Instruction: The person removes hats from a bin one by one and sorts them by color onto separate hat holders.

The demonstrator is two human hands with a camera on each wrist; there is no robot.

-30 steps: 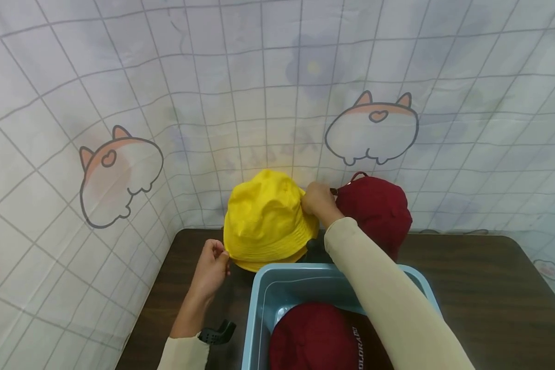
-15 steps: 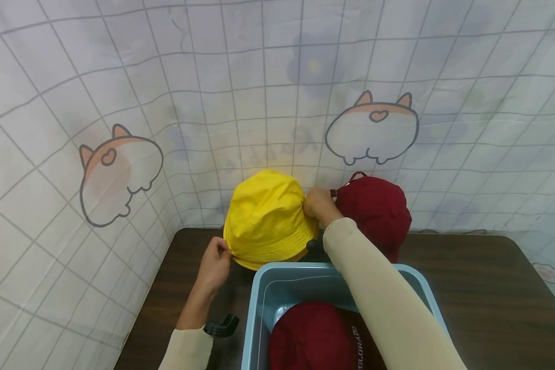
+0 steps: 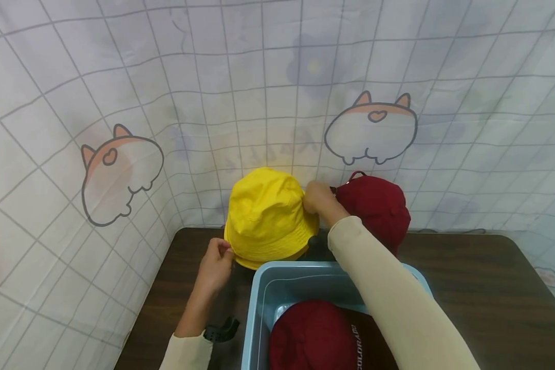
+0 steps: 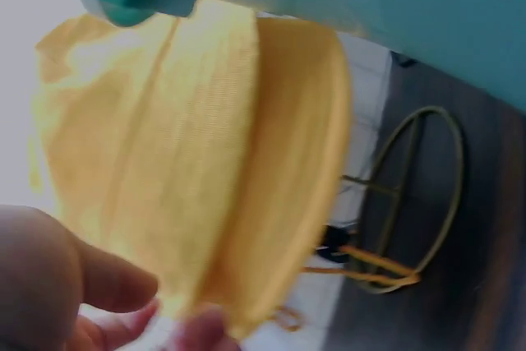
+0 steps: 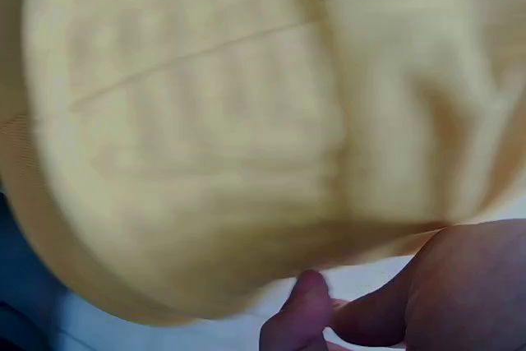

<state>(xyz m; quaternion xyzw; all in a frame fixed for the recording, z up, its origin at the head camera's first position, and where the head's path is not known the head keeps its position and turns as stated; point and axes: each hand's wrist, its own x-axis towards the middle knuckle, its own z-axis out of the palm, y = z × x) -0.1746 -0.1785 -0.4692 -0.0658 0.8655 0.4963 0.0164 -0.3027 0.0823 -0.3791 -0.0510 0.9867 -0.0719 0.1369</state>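
Note:
A yellow bucket hat (image 3: 263, 210) sits at the back of the dark table, in front of the wall, above a wire stand (image 4: 448, 195) that shows beneath it in the left wrist view. My left hand (image 3: 215, 267) pinches the hat's brim at the near left edge. On the other side, my right hand (image 3: 321, 200) has curled fingers at the hat's right edge; in the right wrist view its thumb and finger meet right at the fabric. Just right of that hand is a dark red cap (image 3: 374, 210), partly behind the forearm.
A light blue plastic bin (image 3: 257, 308) stands in front of the hats, under my right forearm. Inside lies another dark red cap (image 3: 312, 336) with white lettering on its brown brim. Dark wood tabletop (image 3: 481, 288) extends right; a checked cloth (image 3: 268, 103) hangs behind.
The yellow hat has been nudged slightly and its crown looks smoother than a second ago. My left hand has shifted a little to the right along with its brim; my right hand stays put.

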